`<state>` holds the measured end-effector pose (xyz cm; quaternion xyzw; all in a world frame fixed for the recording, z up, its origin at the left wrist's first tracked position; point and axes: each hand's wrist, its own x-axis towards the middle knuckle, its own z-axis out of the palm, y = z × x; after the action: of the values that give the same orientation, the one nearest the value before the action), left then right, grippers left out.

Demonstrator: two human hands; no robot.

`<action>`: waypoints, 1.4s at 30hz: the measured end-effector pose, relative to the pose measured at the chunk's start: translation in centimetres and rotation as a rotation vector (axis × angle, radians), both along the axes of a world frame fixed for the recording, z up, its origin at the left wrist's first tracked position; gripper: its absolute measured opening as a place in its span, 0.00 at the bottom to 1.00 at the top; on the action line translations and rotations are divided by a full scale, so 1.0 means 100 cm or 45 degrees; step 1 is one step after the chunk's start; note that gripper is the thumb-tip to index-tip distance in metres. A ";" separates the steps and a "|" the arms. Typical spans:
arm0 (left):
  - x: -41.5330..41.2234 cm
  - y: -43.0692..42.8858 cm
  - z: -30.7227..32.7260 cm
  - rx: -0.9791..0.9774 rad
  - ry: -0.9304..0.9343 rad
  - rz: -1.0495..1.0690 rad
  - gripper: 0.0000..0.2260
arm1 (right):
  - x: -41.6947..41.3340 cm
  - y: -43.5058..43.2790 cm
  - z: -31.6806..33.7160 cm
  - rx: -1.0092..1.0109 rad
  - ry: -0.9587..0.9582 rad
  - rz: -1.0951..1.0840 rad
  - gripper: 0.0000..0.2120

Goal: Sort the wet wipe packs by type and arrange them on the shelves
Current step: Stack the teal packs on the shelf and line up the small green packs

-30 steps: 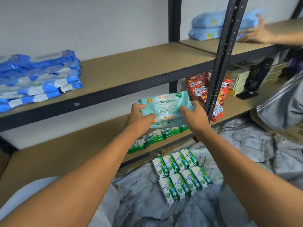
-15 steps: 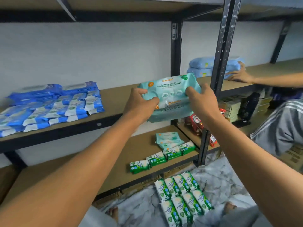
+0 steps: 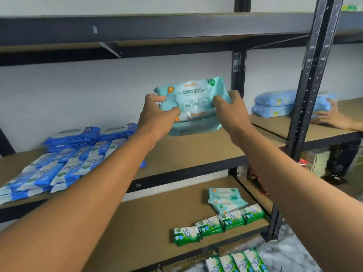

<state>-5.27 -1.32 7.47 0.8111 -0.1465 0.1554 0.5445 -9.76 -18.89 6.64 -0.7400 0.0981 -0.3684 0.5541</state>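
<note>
the pale teal, soft plastic wet wipe packs (image 3: pixel 193 99), what looks like two pressed together with the print facing out, are hanging in the air above the right half of the tan board middle shelf (image 3: pixel 196 152), touching nothing but the hands. the left hand (image 3: pixel 155 114) is gripping their left edge, thumb across the front and fingers curled behind. the right hand (image 3: pixel 231 112) is gripping the right edge the same way, which is holding the floppy pair flat and together instead of letting it sag. both arms are reaching forward and up, nearly straight, with the hands level with the gap above that shelf. i'd guess the pair is meant for this side because the left of the shelf is taken by dark blue and white flat packs (image 3: pixel 64 165). matching teal packs (image 3: pixel 225 199) are lying on the lower shelf behind a row of small green and white packs (image 3: pixel 216 224), and more green ones (image 3: pixel 235 262) are lying on the marbled floor. past the black metal upright (image 3: pixel 310 85), another person's hand (image 3: pixel 330 116) is resting against light blue pillowy packs (image 3: pixel 275 105) on the neighbouring shelf.
</note>
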 end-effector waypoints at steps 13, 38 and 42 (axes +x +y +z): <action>0.054 0.012 -0.095 0.497 0.213 0.072 0.17 | 0.063 -0.011 -0.127 -0.102 0.524 -0.018 0.13; 0.111 -0.007 -0.098 0.325 0.567 0.281 0.29 | 0.190 -0.006 -0.082 0.128 0.669 0.487 0.17; 0.109 -0.015 -0.089 0.257 0.490 0.361 0.27 | 0.186 -0.005 -0.079 0.133 0.641 0.507 0.07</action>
<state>5.60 -2.83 -1.47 0.8885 0.0602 0.0576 0.4513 8.85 -19.41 -1.22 -0.7831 0.1043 -0.0526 0.6109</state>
